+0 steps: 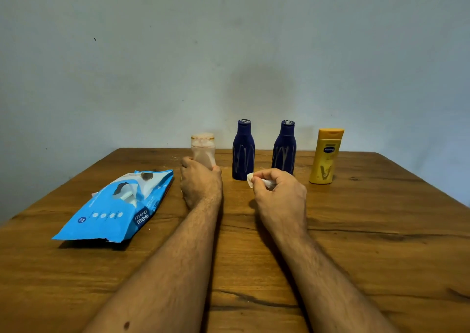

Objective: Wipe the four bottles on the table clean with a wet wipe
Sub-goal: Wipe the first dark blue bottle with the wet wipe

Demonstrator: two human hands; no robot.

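Observation:
Four bottles stand in a row near the far edge of the wooden table [356, 231]. The leftmost is a pale pink bottle [203, 148] with a white cap, and my left hand [199, 182] grips its lower part. To its right stand two dark blue bottles [243, 152] [284, 149] streaked with whitish smears, then a yellow lotion bottle [326, 155]. My right hand [278, 192] pinches a crumpled white wet wipe [250, 180] just in front of the two blue bottles, apart from them.
A blue wet-wipe pack [114, 208] lies on the table to the left of my left arm, its flap open. A plain wall rises directly behind the bottles. The table's right edge slopes away past the yellow bottle.

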